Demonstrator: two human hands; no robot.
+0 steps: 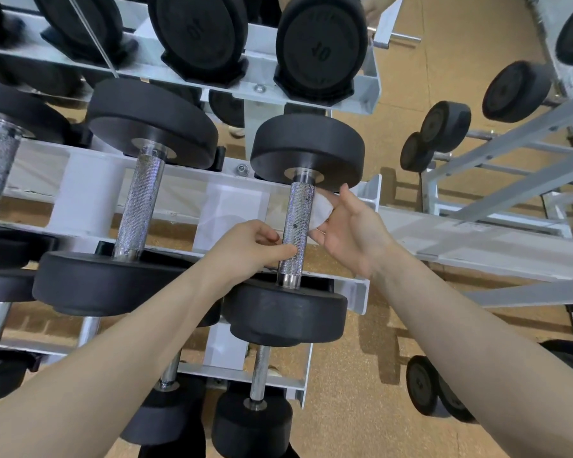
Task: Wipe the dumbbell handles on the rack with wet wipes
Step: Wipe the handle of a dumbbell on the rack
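A black dumbbell with a knurled steel handle [297, 228] lies on the middle tier of the white rack [366, 292], at its right end. My left hand [252, 247] grips the lower half of that handle, thumb across its front. My right hand [348, 226] presses a white wet wipe [321, 209] against the handle's right side near the upper weight head, fingers curled round the wipe. A second dumbbell with a bare knurled handle [139, 206] lies to the left on the same tier.
More black dumbbells [321, 47] sit on the tier above and smaller ones [252, 424] on the tier below. Another white rack [510, 153] with small dumbbells stands to the right. The floor [361, 391] is tan.
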